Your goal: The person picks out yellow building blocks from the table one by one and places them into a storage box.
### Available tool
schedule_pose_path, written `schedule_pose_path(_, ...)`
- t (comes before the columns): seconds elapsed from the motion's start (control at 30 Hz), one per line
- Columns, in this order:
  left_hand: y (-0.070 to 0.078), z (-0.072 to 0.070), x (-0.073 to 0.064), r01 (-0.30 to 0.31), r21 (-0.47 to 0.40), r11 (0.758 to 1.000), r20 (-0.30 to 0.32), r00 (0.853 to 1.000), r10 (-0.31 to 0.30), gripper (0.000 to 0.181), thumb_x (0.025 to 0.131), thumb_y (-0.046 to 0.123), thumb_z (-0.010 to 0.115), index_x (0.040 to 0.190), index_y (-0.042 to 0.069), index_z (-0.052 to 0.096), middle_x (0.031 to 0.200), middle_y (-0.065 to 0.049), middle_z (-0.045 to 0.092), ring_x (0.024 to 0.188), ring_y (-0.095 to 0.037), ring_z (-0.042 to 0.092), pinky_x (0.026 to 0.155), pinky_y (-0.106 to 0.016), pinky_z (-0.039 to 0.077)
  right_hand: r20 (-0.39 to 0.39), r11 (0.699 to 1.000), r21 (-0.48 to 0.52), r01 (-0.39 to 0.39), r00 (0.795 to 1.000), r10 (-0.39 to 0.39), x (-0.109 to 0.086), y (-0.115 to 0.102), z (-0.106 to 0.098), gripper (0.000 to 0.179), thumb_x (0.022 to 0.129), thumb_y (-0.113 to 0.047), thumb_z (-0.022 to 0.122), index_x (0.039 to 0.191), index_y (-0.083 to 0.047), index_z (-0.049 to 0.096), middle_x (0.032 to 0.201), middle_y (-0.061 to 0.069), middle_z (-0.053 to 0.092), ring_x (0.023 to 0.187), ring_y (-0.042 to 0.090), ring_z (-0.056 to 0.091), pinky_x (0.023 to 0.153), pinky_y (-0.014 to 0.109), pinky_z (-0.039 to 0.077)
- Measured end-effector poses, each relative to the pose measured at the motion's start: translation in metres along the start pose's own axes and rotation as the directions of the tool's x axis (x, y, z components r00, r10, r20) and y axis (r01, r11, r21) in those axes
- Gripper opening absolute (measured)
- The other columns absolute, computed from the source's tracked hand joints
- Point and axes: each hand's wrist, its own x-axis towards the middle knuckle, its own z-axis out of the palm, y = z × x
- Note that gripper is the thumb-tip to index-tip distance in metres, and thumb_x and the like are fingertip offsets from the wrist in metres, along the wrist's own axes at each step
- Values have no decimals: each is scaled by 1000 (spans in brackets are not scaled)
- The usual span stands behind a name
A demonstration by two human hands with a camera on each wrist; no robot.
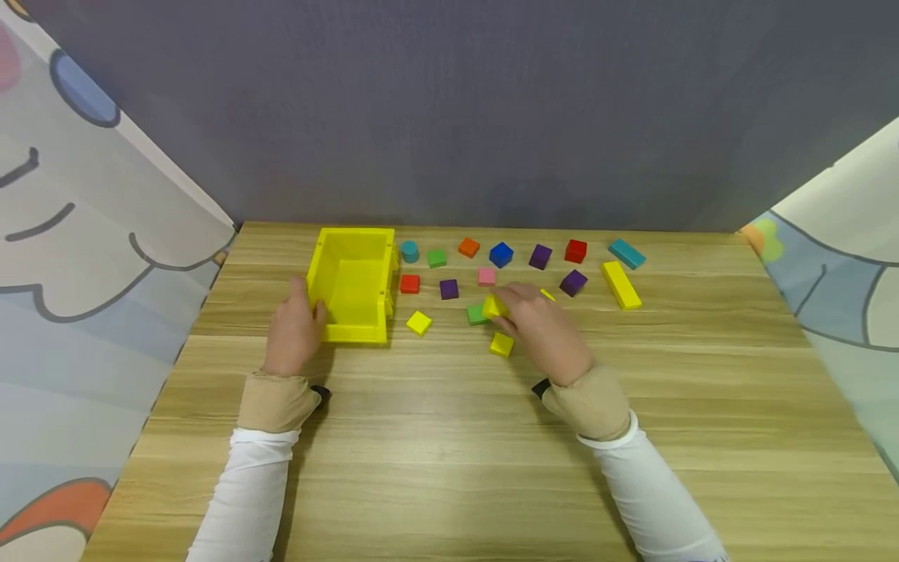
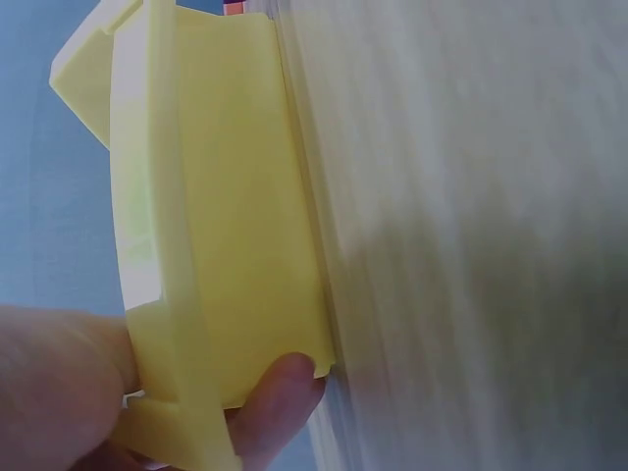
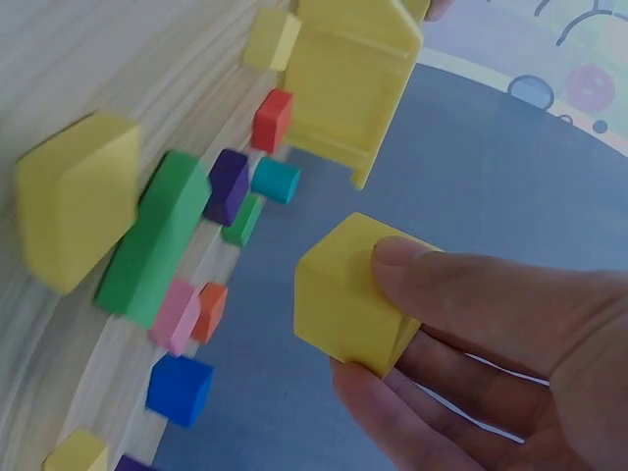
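A yellow plastic bin [image 1: 354, 293] stands on the left of the table, and nothing lies inside it. At its left wall is my left hand [image 1: 291, 332], gripping the rim; in the left wrist view, thumb and fingers [image 2: 280, 407] take the bin [image 2: 250, 216] by its edge. My right hand [image 1: 544, 328] pinches a yellow block [image 3: 343, 294] between thumb and fingers, held up off the table. Under and near that hand lie a green block [image 1: 477, 314], another yellow block [image 1: 502, 344] and a mostly hidden yellow piece [image 1: 548, 294].
Several small blocks lie right of the bin, among them a red block [image 1: 410, 284], a teal cylinder [image 1: 410, 251], a yellow block [image 1: 419, 323] and a blue cube [image 1: 501, 254]. Farther right are a long yellow block [image 1: 621, 285] and a teal block [image 1: 627, 254]. A grey panel [image 1: 477, 117] rises behind.
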Motion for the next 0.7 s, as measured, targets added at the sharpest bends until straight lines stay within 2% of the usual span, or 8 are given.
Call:
schedule_pose_path(0.2, 0, 0, 0, -1, -4, 1000, -5, 1000, 1, 23, 99, 8, 49, 112, -7, 37, 80, -39, 59, 71, -56, 61, 55, -60, 46, -12, 997, -1, 71, 997, -71, 13, -13, 7, 37, 87, -9, 75, 120, 3, 63, 118, 18, 67, 109, 33, 63, 91, 41, 54)
schedule_pose_path(0.33, 1, -1, 0, 9, -1, 1000, 5, 1000, -9, 24, 99, 8, 49, 114, -7, 38, 80, -39, 59, 70, -54, 62, 54, -58, 47, -28, 994, -26, 107, 994, -108, 20, -22, 13, 29, 88, -11, 75, 112, 0, 66, 111, 14, 68, 102, 28, 65, 81, 39, 57)
schedule_pose_path(0.43, 1, -1, 0, 14, 3, 1000, 8, 1000, -14, 25, 99, 8, 49, 115, -7, 38, 79, -38, 59, 68, -53, 62, 53, -56, 47, -17, 993, -24, 118, 993, -119, 26, -29, 15, 28, 88, -12, 74, 113, -1, 66, 111, 13, 68, 100, 27, 66, 79, 38, 57)
schedule_pose_path(0.57, 2, 0, 0, 12, 8, 1000, 5, 1000, -12, 25, 99, 8, 50, 115, -7, 38, 77, -37, 59, 65, -51, 61, 50, -55, 46, 0, 991, -11, 135, 991, -135, 35, -38, 18, 38, 88, -10, 75, 123, 1, 64, 119, 15, 67, 108, 29, 65, 90, 39, 55)
schedule_pose_path(0.7, 1, 1, 0, 4, 8, 1000, 0, 1000, -4, 25, 99, 8, 50, 115, -7, 38, 76, -36, 59, 63, -49, 61, 48, -53, 46, 7, 986, -18, 164, 986, -164, 45, -47, 21, 36, 89, -12, 74, 122, 0, 65, 121, 14, 67, 113, 30, 63, 98, 39, 51)
